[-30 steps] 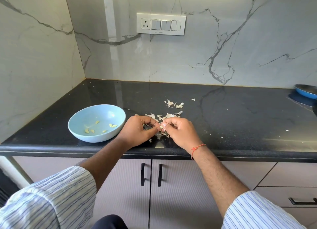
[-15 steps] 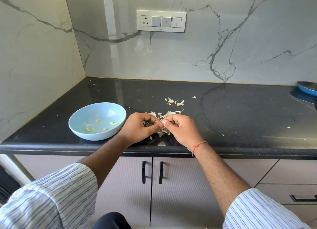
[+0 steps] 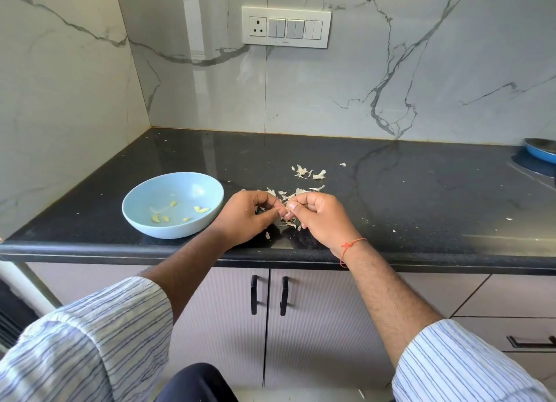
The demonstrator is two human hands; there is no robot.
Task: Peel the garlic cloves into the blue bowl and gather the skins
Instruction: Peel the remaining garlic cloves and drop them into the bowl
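Black stone desk (image 3: 421,209) is littered with skins (image 3: 307,172) just beyond the hands. Peeled cloves lie in the blue bowl (image 3: 141,218), beside the left hand (image 3: 243,218). One clove (image 3: 288,210) is pinched between left and right hand (image 3: 322,218); it could be dropped among the skins if squeezed.

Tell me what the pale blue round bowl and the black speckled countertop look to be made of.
Pale blue round bowl: probably glazed ceramic or melamine; smooth and opaque, with a soft sheen inside. The look leaves it open.
Black speckled countertop: looks like polished granite; fine pale flecks, a rounded front edge and a glossy top that mirrors the veined wall.
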